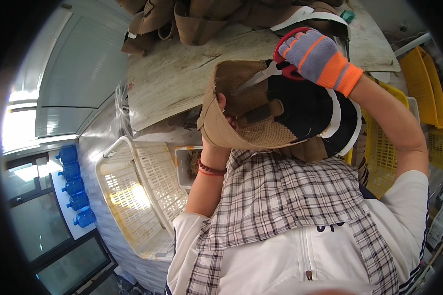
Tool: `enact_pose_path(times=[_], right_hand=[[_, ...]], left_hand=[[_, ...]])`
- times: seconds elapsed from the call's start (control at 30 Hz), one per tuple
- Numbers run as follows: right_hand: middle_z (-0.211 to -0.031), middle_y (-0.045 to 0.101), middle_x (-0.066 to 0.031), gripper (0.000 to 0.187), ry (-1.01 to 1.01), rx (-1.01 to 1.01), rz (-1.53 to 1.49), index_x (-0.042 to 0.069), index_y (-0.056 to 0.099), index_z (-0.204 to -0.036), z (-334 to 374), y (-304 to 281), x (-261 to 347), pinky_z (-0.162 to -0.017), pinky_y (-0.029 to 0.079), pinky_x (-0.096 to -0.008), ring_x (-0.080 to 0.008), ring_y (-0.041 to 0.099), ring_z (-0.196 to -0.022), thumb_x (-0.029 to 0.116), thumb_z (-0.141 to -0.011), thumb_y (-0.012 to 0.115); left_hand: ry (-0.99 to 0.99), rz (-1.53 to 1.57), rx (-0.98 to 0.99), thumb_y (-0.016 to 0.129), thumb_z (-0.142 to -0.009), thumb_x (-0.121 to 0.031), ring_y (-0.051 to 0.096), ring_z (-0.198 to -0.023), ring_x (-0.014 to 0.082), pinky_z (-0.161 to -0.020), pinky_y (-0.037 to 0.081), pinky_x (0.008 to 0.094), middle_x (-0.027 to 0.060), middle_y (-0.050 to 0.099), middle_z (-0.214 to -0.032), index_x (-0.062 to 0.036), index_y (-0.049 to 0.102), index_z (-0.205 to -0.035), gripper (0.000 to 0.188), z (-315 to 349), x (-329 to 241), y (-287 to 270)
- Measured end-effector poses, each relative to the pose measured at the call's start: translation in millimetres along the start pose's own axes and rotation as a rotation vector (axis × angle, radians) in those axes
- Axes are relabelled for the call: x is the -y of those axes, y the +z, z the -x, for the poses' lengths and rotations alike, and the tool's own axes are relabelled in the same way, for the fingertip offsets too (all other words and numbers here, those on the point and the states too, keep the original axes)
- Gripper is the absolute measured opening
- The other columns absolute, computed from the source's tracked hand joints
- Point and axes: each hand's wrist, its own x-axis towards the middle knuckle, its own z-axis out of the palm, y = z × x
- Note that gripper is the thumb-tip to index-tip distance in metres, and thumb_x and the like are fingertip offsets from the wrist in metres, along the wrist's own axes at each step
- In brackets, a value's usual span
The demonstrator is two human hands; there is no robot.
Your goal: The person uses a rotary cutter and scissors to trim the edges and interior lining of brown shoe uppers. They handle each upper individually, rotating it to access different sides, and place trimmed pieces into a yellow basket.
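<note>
My right hand (320, 59), in a grey and orange striped glove, is closed on the red-handled scissors (267, 76). Their metal blades point down and left into the opening of a brown mesh cap (216, 125) with black fabric inside and white curved edging. My left hand (222, 102) holds the cap's left wall; a thumb and fingertips show inside it, and the rest is hidden behind the fabric. A short strap or tab (263, 113) lies across the cap's inside. Whether the blades touch any fabric, I cannot tell.
More brown sewn pieces (199, 22) are heaped at the far side of the worn table (172, 73). A white plastic basket (128, 196) and a small bin (183, 167) stand at left. Yellow crates (423, 88) are at right. Blue water bottles (78, 201) line the left wall.
</note>
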Motion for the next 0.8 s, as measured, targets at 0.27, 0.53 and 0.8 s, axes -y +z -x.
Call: enact_pose_path(times=[0.27,0.53,0.8], right_hand=[[-0.085,0.065,-0.0054,0.038,-0.001,-0.033,-0.155,0.011,0.064,-0.101,0.3,-25.1,-5.4,-0.076,0.051,-0.0328,-0.0219,0.063,-0.087,0.021,-0.067,0.077],[-0.086,0.066,-0.0042,0.037,-0.012,0.048,-0.026,0.011,0.065,-0.099,-1.2,-13.6,-5.3,-0.074,0.052,-0.0323,-0.0214,0.064,-0.084,0.023,-0.067,0.078],[-0.085,0.066,-0.004,0.037,0.027,0.056,-0.114,0.012,0.066,-0.096,1.6,-23.3,-4.5,-0.075,0.053,-0.0319,-0.0219,0.065,-0.085,0.026,-0.065,0.08]], left_hand=[[0.027,-0.031,-0.01,0.075,-0.082,-0.03,0.046,-0.043,0.0089,-0.037,0.04,0.0241,-0.0015,0.061,-0.074,-0.0172,0.062,-0.103,0.028,2.8,-1.2,3.6],[0.011,-0.033,0.008,0.075,-0.082,-0.029,0.046,-0.044,0.0098,-0.039,0.041,0.025,-0.0012,0.062,-0.076,-0.018,0.061,-0.105,0.03,3.3,-3.2,3.7],[0.006,0.023,0.012,0.074,-0.083,-0.029,0.048,-0.046,0.0107,-0.039,0.04,0.0253,-0.0012,0.064,-0.083,-0.0157,0.061,-0.107,0.03,-0.6,0.6,0.1]])
